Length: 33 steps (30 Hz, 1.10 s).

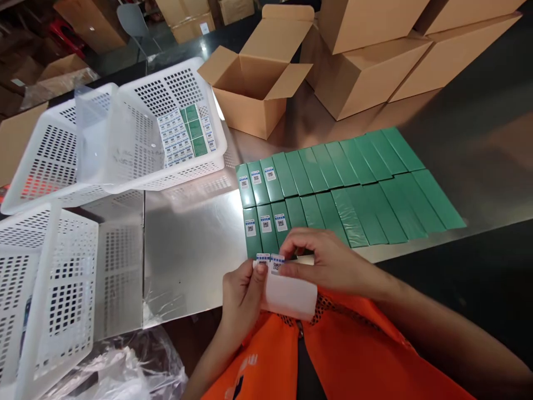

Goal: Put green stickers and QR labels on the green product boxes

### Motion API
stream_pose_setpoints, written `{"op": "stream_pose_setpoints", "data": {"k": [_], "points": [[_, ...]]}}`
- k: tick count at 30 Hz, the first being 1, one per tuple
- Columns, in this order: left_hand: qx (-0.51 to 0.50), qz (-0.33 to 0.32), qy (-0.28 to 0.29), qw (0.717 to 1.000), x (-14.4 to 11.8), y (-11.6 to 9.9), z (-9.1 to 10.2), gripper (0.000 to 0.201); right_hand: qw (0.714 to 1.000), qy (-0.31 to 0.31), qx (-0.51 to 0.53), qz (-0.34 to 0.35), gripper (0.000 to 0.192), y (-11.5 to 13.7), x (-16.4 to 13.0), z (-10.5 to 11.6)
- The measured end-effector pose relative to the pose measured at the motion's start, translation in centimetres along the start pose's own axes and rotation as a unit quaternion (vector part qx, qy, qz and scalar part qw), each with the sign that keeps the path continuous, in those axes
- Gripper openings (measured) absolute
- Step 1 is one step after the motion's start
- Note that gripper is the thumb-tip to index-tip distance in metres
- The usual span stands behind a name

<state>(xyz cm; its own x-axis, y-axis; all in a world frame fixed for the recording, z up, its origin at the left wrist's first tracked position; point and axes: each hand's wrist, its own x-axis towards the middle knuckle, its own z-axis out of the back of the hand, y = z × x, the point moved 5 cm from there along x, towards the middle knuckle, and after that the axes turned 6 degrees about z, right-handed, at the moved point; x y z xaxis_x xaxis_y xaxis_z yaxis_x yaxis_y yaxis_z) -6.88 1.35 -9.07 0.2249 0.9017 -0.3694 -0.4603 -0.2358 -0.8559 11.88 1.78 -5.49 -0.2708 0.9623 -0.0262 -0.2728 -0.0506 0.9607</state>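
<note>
Close against the orange vest [333, 355], the left hand [241, 294] pinches the left edge of a white label sheet [291, 294] between thumb and fingers, while the right hand [328, 261] has thumb and forefinger pressed together on a small blue-and-white QR sticker [277, 262] at the sheet's top edge. The green boxes [345, 189] lie in two rows just beyond the fingers on the metal table [187, 244], their long axes running away from the person. The nearest unlabelled box sits directly ahead of the right hand, next to three already stickered, and more labelled boxes rest in the white basket [137, 139] to the left.
</note>
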Motion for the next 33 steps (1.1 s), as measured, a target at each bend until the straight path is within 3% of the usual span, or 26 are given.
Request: {"op": "stream_pose_setpoints", "data": {"k": [4, 7, 10, 12, 14, 15, 20, 25, 29, 31, 33], "points": [[-0.003, -0.001, -0.033, 0.999, 0.0, -0.1, -0.3, 0.05, 0.984, -0.138, 0.109, 0.013, 0.014, 0.5, -0.7, 2.3], [-0.011, 0.002, -0.036, 0.999, -0.2, -0.1, -0.5, 0.051, 0.977, -0.197, 0.08, -0.023, 0.018, -1.1, 0.3, 5.4], [-0.015, 0.006, -0.031, 0.999, -0.5, 0.0, -0.6, 0.051, 0.986, -0.126, 0.024, -0.103, 0.019, -3.5, 1.8, 6.8], [-0.016, 0.011, -0.024, 1.0, -0.6, 0.1, -0.7, 0.051, 0.989, -0.069, 0.008, -0.129, 0.045, -4.5, 2.5, 6.6], [-0.015, 0.015, -0.017, 1.0, -0.7, 0.2, -0.8, 0.05, 0.991, -0.044, -0.01, -0.128, 0.073, -4.8, 2.8, 6.2], [-0.013, 0.016, -0.012, 1.0, -0.7, 0.2, -0.8, 0.05, 0.991, -0.04, -0.016, -0.127, 0.079, -4.8, 2.8, 6.0], [-0.01, 0.02, -0.002, 1.0, -0.2, 0.3, -1.1, 0.051, 0.982, -0.055, -0.099, -0.15, 0.063, -4.7, 3.1, 5.6], [0.003, -0.001, 0.002, 1.0, 0.3, -0.3, -1.6, 0.052, 0.945, -0.077, -0.268, -0.169, 0.041, -4.1, 3.3, 6.4], [0.007, -0.012, 0.013, 1.0, 0.6, -0.7, -2.0, 0.051, 0.99, -0.022, -0.097, -0.098, 0.03, -2.4, 2.1, 3.8], [0.006, -0.02, 0.019, 1.0, 0.7, -0.7, -2.1, 0.05, 0.998, 0.017, -0.027, -0.045, 0.023, -1.2, 1.3, 1.8], [0.009, -0.037, 0.024, 0.999, 0.7, -0.9, -2.1, 0.051, 1.0, 0.016, 0.008, -0.017, 0.017, -0.4, 1.0, 0.9]]}}
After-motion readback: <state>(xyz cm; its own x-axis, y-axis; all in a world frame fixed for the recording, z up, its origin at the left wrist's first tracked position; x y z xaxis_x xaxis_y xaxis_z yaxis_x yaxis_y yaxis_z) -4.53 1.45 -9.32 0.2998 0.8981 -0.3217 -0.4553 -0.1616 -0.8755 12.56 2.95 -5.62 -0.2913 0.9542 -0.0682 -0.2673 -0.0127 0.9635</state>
